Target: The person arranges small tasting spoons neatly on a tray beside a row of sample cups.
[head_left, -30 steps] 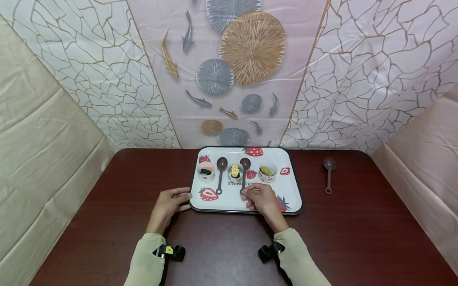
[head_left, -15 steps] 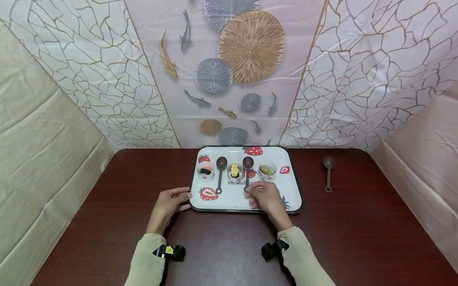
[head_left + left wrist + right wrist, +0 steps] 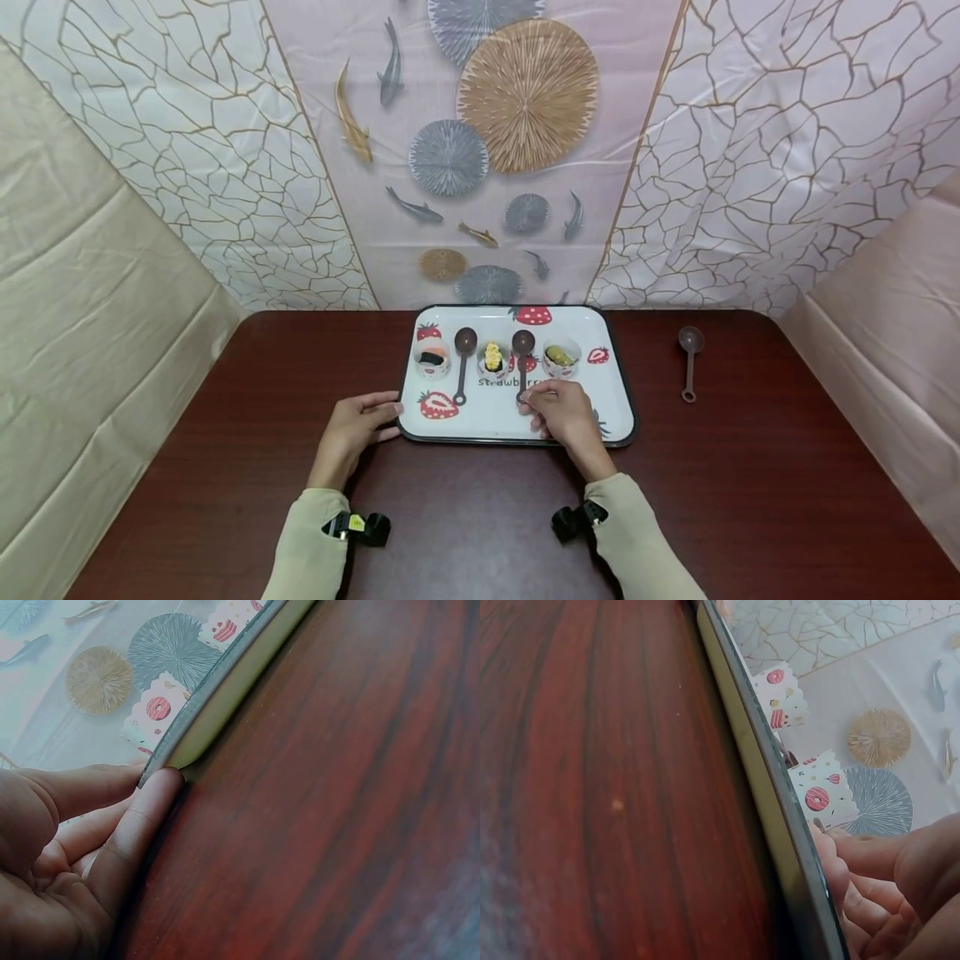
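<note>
My right hand (image 3: pixel 562 411) pinches the ring end of a brown spoon (image 3: pixel 522 342), which lies on a white strawberry-print tray (image 3: pixel 480 427) between the middle and right cups. My left hand (image 3: pixel 356 433) holds the tray's left rim near its front corner; in the left wrist view its fingertips meet on the edge. On the tray are a cup with pink and black food (image 3: pixel 432 360), a cup with yellow-topped food (image 3: pixel 492 358) and a cup with green food (image 3: pixel 560 357). Another brown spoon (image 3: pixel 464 342) lies between the left and middle cups.
A third spoon (image 3: pixel 689 364), greyish brown, lies on the dark wooden table (image 3: pixel 750 467) to the right of the tray. A patterned cloth (image 3: pixel 480 150) hangs close behind the table. Beige cloth panels (image 3: pixel 90 333) stand at both sides.
My right hand has slid the pinched spoon a little to the right, away from the middle cup. My left hand has stayed at the tray's rim.
</note>
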Motion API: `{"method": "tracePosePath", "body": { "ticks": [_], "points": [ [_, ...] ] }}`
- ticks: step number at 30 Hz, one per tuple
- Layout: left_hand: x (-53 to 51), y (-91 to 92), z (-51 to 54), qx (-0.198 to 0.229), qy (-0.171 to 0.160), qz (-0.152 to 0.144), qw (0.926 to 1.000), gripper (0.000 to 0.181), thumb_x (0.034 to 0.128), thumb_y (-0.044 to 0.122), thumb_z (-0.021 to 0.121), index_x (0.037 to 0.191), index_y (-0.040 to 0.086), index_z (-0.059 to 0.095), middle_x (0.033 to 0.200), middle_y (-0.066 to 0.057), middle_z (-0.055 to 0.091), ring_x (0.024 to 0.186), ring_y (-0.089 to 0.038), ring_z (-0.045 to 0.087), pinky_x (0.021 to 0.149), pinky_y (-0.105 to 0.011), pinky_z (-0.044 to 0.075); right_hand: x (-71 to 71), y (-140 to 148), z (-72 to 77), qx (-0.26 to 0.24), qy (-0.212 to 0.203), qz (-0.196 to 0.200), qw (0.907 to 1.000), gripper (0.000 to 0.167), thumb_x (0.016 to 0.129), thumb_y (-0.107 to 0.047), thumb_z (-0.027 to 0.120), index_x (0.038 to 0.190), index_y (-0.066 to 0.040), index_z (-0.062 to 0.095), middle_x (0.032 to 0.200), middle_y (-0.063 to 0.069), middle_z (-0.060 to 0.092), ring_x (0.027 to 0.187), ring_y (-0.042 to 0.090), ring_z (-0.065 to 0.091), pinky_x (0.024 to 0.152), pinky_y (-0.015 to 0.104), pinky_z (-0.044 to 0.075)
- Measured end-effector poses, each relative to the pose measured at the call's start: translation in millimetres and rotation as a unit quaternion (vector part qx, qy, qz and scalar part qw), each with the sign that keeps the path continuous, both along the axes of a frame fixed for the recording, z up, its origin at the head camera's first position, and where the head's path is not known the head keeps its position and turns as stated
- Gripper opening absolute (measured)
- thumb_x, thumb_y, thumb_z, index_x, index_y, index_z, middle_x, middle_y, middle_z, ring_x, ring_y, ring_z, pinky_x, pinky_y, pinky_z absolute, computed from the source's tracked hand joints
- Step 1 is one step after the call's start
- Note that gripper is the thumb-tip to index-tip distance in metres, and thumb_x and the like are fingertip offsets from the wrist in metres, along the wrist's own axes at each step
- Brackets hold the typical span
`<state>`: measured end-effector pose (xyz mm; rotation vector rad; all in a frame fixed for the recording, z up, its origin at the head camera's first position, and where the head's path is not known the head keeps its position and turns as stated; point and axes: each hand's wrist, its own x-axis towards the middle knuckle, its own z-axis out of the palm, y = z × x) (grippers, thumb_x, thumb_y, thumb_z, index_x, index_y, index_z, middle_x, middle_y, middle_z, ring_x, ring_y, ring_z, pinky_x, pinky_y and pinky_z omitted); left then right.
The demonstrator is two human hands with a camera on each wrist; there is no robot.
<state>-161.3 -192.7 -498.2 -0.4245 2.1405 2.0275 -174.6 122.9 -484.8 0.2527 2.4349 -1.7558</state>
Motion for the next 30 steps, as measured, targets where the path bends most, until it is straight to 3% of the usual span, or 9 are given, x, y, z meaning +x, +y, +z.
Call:
{"method": "tracePosePath", "body": {
  "ticks": [6, 30],
  "points": [
    [1.3, 1.7, 1.0, 0.004, -0.001, -0.003, 1.0000, 0.042, 0.0997, 0.005, 0.073, 0.139, -0.006, 0.065, 0.130, -0.025, 0.070, 0.104, -0.015, 0.072, 0.082, -0.031, 0.067, -0.2, 2.2, -0.5, 0.029, -0.003, -0.001, 0.9996, 0.018, 0.104, -0.014, 0.067, 0.102, 0.001, 0.077, 0.079, 0.005, 0.077, 0.054, 0.009, 0.063, 0.048, 0.022, 0.054],
    [-1.6, 0.1, 0.5, 0.003, -0.011, 0.007, 0.9999, 0.038, 0.0998, 0.004, 0.073, 0.136, -0.004, 0.067, 0.126, -0.022, 0.071, 0.098, -0.015, 0.073, 0.082, -0.030, 0.067, -2.8, 5.6, -5.1, 0.047, 0.012, 0.002, 0.9988, 0.025, 0.103, -0.015, 0.070, 0.088, 0.003, 0.077, 0.065, 0.006, 0.071, 0.049, 0.008, 0.062, 0.047, 0.023, 0.058]
  ]
}}
